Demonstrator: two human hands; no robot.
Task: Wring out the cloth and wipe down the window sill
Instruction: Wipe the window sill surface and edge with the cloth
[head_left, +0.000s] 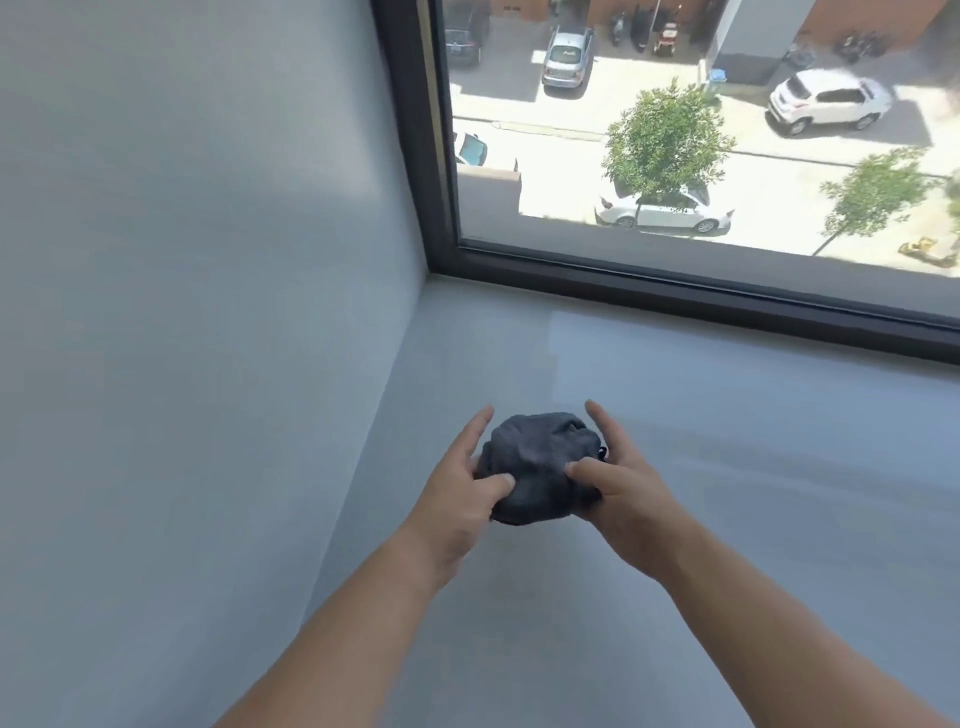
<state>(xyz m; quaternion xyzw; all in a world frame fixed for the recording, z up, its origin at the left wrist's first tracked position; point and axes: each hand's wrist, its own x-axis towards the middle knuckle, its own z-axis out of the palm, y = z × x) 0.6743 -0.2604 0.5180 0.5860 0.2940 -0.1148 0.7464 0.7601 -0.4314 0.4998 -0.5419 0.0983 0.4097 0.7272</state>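
A dark grey cloth (537, 462), bunched into a ball, sits between both my hands over the pale grey window sill (727, 467). My left hand (457, 493) cups its left side, thumb pressed on top and fingers stretched along it. My right hand (618, 478) grips the right side, thumb on the cloth and index finger extended past it. Whether the cloth rests on the sill or hovers just above it is unclear.
A plain grey side wall (208, 312) meets the sill at the left corner. The dark window frame (675, 296) runs along the back of the sill. Through the glass, parked cars and trees lie far below.
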